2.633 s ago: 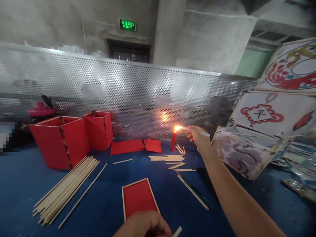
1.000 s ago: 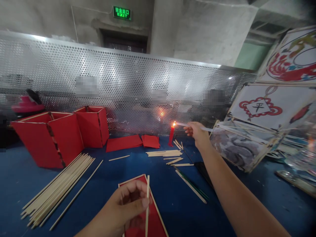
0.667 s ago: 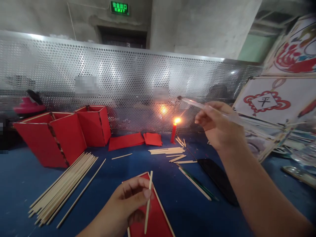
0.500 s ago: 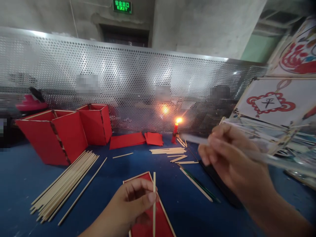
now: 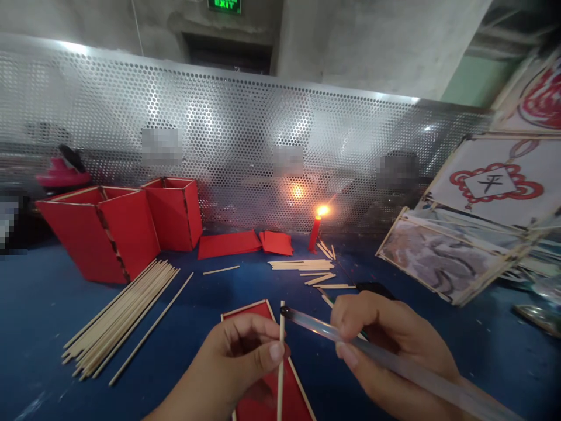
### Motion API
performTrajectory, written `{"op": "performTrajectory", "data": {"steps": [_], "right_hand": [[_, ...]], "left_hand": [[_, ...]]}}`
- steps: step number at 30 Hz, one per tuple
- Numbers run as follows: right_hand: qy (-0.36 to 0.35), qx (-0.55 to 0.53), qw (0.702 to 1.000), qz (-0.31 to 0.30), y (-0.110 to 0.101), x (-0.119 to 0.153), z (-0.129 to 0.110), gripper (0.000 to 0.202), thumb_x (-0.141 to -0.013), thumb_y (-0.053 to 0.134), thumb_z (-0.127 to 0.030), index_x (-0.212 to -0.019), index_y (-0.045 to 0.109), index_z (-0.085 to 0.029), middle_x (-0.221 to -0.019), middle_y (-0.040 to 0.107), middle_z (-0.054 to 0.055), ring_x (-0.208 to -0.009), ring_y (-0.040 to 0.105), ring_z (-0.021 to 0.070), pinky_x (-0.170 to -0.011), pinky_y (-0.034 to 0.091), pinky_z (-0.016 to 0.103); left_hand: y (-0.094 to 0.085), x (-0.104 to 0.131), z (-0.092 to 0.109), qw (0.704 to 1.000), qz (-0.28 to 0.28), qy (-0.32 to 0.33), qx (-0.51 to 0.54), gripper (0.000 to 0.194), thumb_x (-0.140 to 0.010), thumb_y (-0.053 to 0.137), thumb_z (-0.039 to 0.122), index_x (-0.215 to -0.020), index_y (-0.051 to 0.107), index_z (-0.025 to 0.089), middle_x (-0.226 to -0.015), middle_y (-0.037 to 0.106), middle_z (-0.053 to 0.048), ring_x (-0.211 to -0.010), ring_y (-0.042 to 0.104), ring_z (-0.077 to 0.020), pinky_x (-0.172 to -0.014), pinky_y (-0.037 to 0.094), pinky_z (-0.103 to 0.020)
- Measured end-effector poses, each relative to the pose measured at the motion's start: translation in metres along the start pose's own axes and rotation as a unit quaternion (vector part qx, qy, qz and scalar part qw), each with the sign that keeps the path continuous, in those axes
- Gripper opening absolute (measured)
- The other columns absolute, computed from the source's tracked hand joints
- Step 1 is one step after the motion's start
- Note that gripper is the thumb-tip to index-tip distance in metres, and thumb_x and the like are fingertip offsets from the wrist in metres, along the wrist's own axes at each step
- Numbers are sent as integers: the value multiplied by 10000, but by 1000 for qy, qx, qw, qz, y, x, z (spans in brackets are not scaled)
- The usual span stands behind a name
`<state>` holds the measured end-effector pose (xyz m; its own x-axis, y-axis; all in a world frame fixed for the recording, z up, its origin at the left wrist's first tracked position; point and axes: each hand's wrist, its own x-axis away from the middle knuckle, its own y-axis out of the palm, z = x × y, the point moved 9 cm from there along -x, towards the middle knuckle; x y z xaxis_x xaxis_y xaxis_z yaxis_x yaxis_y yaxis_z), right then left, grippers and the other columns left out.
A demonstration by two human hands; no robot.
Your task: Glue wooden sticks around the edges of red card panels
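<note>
Both hands sit low and close together, left hand (image 5: 243,356) and right hand (image 5: 385,345) each pinched shut.

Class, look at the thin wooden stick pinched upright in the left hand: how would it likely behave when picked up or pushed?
The wooden stick looks very thin, so probably light and easy to snap if bent. The left hand holds it upright with just a fingertip pinch, suggesting it is stiff enough to stay straight. Similar sticks in the bundle lie flat on the table, so it would likely slide rather than tip.

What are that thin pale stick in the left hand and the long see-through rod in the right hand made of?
The thin pale stick looks like bare wood or bamboo: matt, tan, square-cut, like the bundle of long sticks nearby. The translucent rod looks like a hot-melt glue stick, or else plastic: cloudy, glossy, with a darkened tip.
</note>
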<state>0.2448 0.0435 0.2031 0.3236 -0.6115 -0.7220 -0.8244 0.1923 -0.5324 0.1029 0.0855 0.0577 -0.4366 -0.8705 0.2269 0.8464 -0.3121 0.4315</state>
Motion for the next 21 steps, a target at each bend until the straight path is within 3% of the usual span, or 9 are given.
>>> {"op": "performTrajectory", "data": {"steps": [6,11,21], "right_hand": [[-49,21,998,-14,2,-2,-8,261,-773,539,-35,-888,522,-268,-614,542,-51,-470,532,102,-443,444,211],[-75,3,997,-21,4,0,-15,292,-772,524,-22,-930,525,-266,-617,520,-43,-506,511,119,-462,419,228],[-61,-41,994,-79,9,2,-20,309,-764,481,24,-891,546,-250,-636,553,-38,-570,514,111,-529,405,229]], "left_hand": [[3,5,4,1000,-1,15,5,320,-616,935,429,-753,750,207,-630,582,63,-558,490,-63,-480,426,-151],[2,2,2,1000,-8,9,3,387,-558,950,471,-733,740,197,-640,609,47,-571,514,-79,-484,446,-166],[0,-2,4,1000,-2,20,7,385,-555,959,431,-713,702,192,-616,571,71,-548,477,-63,-509,461,-177]]}}
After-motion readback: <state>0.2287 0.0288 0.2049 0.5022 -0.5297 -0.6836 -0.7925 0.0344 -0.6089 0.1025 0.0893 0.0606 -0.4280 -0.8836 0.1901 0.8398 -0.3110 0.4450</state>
